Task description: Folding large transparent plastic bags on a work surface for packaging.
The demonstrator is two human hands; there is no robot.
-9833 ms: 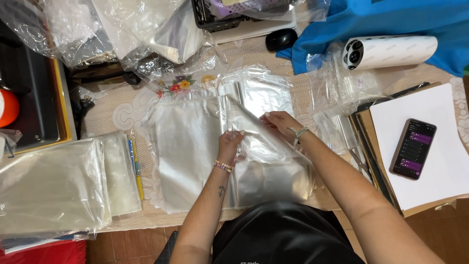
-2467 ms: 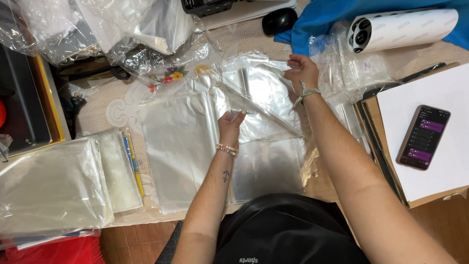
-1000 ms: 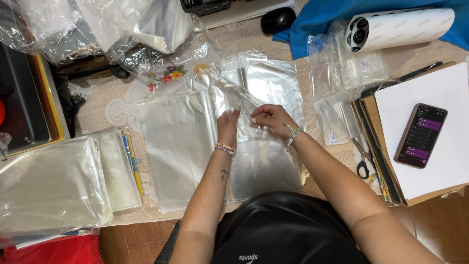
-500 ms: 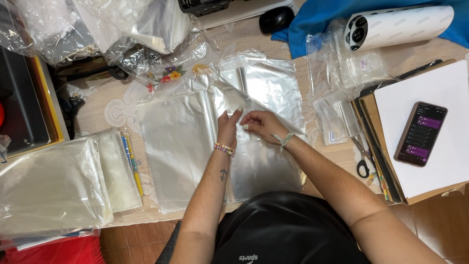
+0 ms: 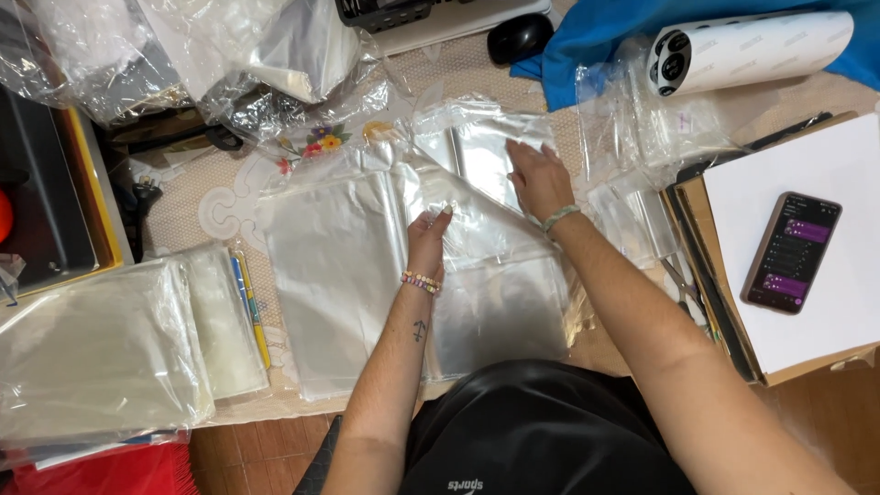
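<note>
Change: right hand (image 5: pixel 539 179) has gone from beside the left hand (image 5: pixel 429 240), half a second back, up and away over the upper bag; left hand stays at the fold.
Far left: stack of clear bags (image 5: pixel 96 353) on the surface (image 5: pixel 197 174); smaller stack (image 5: pixel 225 321) beside it, yellow and blue pens (image 5: pixel 249 307) along its right edge.
Upper left: black tray with yellow rim (image 5: pixel 87 197); crumpled plastic (image 5: pixel 229 64) heaped above the work area.
Centre left: flat pile of bags (image 5: pixel 335 275), just left of the left hand.
Left hand: fingers together, tips pressing down on the bag (image 5: pixel 500 307) near its upper left corner; bead bracelet at the wrist. No closed grip visible; whether the thumb pinches the film I cannot tell.
Bag: clear, flat on the surface in front of the person, under the left fingertips, its top part reaching up under the right hand.
Right hand: open, palm down, fingers spread flat on the shiny upper flap (image 5: pixel 477 156); holds nothing.
Upper centre: black mouse (image 5: pixel 518 37), blue cloth (image 5: pixel 605 37).
Right: white roll (image 5: pixel 752 50) on the cloth; small clear bags (image 5: pixel 642 128) below it; phone (image 5: pixel 790 252) on white paper (image 5: pixel 816 183).
</note>
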